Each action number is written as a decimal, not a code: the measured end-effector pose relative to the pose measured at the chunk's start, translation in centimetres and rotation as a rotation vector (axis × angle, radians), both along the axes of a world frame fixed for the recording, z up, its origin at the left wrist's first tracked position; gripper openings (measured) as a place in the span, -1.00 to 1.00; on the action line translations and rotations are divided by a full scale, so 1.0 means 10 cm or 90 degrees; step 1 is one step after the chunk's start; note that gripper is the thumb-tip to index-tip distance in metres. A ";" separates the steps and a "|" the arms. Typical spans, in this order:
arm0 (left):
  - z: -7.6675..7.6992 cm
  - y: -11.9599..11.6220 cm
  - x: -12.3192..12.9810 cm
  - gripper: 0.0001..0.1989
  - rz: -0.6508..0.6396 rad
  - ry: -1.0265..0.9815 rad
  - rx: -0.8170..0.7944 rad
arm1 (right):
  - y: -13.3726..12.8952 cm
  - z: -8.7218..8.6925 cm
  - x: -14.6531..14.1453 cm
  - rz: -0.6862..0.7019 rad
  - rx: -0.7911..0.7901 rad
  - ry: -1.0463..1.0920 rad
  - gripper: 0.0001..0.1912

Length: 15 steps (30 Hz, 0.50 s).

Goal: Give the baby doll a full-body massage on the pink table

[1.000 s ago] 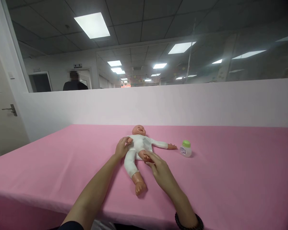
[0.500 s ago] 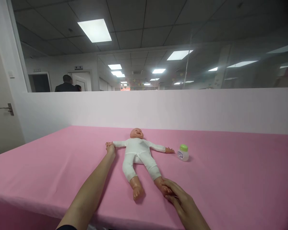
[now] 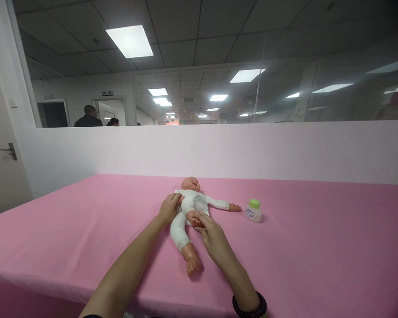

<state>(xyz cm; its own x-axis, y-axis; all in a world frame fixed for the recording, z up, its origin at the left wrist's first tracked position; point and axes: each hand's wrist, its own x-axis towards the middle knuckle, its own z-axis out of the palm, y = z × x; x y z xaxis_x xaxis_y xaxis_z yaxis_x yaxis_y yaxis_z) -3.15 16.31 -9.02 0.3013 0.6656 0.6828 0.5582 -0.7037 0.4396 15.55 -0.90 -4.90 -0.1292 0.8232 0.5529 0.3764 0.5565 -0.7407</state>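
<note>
A baby doll (image 3: 201, 203) with a white cloth body lies on its back on the pink-covered table, its head away from me. My left hand (image 3: 170, 207) is closed around the doll's hand on the left, holding that arm folded over its chest. My right hand (image 3: 210, 232) grips the doll's foot on the right, with that leg bent up toward the belly. The other leg lies stretched toward me, and the other arm reaches out to the right. Near that arm's fingers stands a small clear bottle (image 3: 253, 211) with a green cap.
A pink cloth (image 3: 318, 238) covers the table, its front edge close to me. Behind it rises a low white wall (image 3: 219, 150) with a window above. A door (image 3: 3, 168) is at the left. Beyond the glass, two people (image 3: 89, 118) are partly visible.
My left hand has brought the doll's arm inward from the side to its chest. My right hand has pushed the doll's foot up and left, bending the leg.
</note>
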 end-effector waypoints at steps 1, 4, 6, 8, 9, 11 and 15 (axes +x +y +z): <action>0.00 0.01 -0.02 -0.72 0.007 -0.018 -0.003 | -0.01 -0.01 -0.02 -0.007 0.001 -0.005 -0.52; -0.02 0.09 -0.08 -0.73 0.033 -0.144 -0.016 | -0.15 -0.04 0.05 -0.057 -0.001 -0.025 -0.59; -0.03 0.16 -0.13 -0.73 0.059 -0.291 -0.061 | -0.30 -0.08 0.18 -0.075 -0.007 -0.042 -0.61; -0.05 0.24 -0.20 -0.76 0.123 -0.453 -0.134 | -0.46 -0.14 0.34 -0.084 -0.017 -0.064 -0.62; -0.06 0.27 -0.23 -0.78 0.168 -0.520 -0.174 | -0.52 -0.19 0.42 -0.091 -0.022 -0.079 -0.62; -0.09 0.35 -0.31 -0.79 0.250 -0.605 -0.242 | -0.63 -0.33 0.58 -0.118 -0.031 -0.096 -0.63; -0.17 0.47 -0.41 -0.84 0.291 -0.700 -0.329 | -0.68 -0.68 0.80 -0.157 -0.067 -0.079 -0.60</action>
<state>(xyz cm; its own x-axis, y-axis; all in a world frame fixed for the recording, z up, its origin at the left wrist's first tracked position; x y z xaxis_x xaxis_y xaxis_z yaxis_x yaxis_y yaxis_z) -7.21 21.03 -10.70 -0.5724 0.8177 0.0613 -0.1231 -0.1596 0.9795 23.59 -7.71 -11.67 0.0209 0.8903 0.4549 0.5822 0.3591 -0.7295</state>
